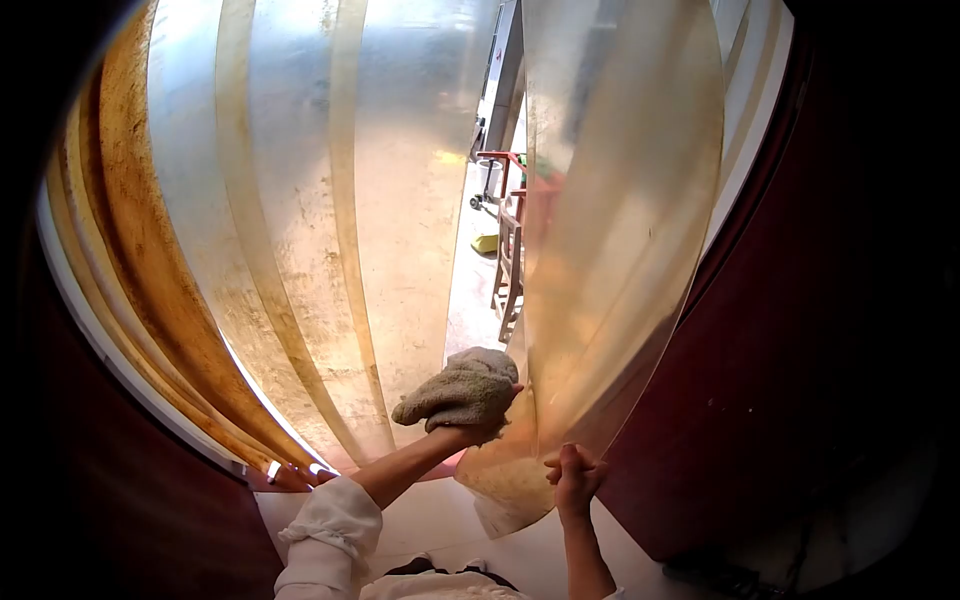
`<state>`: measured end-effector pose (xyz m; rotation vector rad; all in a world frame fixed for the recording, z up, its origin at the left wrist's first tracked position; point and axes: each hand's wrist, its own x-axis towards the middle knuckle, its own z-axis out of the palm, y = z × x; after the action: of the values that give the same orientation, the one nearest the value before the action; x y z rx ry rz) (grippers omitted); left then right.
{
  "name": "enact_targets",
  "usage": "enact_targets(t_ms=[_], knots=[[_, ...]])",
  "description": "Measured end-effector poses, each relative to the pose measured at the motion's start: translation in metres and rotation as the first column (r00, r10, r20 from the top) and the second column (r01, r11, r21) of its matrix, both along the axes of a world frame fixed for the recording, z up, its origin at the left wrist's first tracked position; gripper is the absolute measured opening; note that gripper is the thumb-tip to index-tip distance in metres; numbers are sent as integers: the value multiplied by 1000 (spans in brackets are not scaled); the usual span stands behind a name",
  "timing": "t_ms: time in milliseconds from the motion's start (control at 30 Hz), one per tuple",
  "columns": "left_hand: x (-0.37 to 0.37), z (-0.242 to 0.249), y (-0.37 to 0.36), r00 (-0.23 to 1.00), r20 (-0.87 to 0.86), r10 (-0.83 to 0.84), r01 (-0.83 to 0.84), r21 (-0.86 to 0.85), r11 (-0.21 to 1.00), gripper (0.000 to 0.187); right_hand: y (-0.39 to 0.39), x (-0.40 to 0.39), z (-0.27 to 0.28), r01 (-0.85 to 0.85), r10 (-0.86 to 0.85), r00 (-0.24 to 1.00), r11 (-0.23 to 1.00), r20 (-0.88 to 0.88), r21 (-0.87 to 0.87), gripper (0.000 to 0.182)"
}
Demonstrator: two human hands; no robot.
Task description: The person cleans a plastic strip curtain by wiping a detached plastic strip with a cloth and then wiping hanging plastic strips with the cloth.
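A grey-green cloth [462, 388] is wrapped over my left hand [490, 425], which is raised near the gap between hanging clear plastic strips. Most of the fingers on that hand are hidden by the cloth. My right hand [574, 480] is closed at the lower edge of a yellowed plastic strip [620, 230], with the fingers pinched together on it. The bottom of this strip curls between my two hands. To the left, more overlapping strips [400, 200] hang down, with brownish stains on them.
Dark red panels [760, 400] flank the doorway on both sides. Through the gap show a wooden chair [508, 265], a red frame and a yellow-green object [485, 243] on the bright floor. My feet are on a pale floor [440, 520] below.
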<state>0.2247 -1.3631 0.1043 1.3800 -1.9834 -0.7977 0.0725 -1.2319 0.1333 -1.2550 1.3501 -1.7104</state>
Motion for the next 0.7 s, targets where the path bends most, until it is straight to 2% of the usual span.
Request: enact_targets(t_ms=[33, 67, 100, 167, 200, 267, 300, 333, 367, 400, 433, 500, 567, 633, 700], knots=[[-4, -107, -6, 999, -31, 11, -13, -62, 998, 51, -1, -1, -1, -23, 22, 1000, 1000, -8, -10, 45], [10, -113, 14, 992, -120, -27, 64, 321, 945, 48, -3, -3, -4, -2, 2, 1000, 1000, -6, 12, 45], [25, -117, 34, 990, -139, 5, 87, 645, 759, 47, -7, -6, -5, -16, 16, 1000, 1000, -2, -3, 47], [65, -29, 58, 996, -48, -71, 80, 824, 562, 41, -9, -13, -5, -32, 32, 999, 999, -14, 26, 48], [83, -47, 45, 976, -19, -215, 141, 812, 566, 40, -7, -16, -5, -31, 32, 999, 999, -22, 39, 48], [128, -118, 11, 860, -10, -511, 432, 548, 716, 37, -8, -19, -7, -43, 43, 999, 998, 5, 35, 48], [150, -131, 0, 844, -32, -535, 496, 426, 757, 35, -8, -20, -7, -53, 53, 999, 998, 13, 41, 48], [157, -104, 5, 934, -253, -251, 349, 500, 793, 34, -5, -21, -6, -44, 44, 999, 997, 17, 55, 46], [163, -77, 10, 905, -419, 73, 212, 593, 777, 33, -3, -21, -6, -33, 31, 999, 997, 24, 66, 45], [162, -36, 17, 628, -715, 307, 366, 619, 695, 32, -2, -19, -7, -25, 23, 999, 998, 35, 62, 43], [159, 9, 24, 226, -816, 532, 521, 563, 642, 32, -4, -16, -7, -28, 25, 998, 998, 51, 63, 43], [164, 91, 33, 259, -886, 385, 460, 464, 757, 36, -5, -10, -6, -61, 60, 998, 998, 29, 13, 51], [194, 110, -1, 197, -977, 85, 521, 178, 835, 38, -4, -8, -6, -84, 83, 996, 996, 38, 33, 50], [193, 175, 3, 414, -880, -231, 340, -86, 937, 39, -4, -7, -5, -90, 88, 995, 995, 52, 44, 49], [174, 225, 3, 430, -790, -437, 211, -383, 899, 40, -3, -9, -9, -117, 114, 992, 992, 55, 46, 49]])
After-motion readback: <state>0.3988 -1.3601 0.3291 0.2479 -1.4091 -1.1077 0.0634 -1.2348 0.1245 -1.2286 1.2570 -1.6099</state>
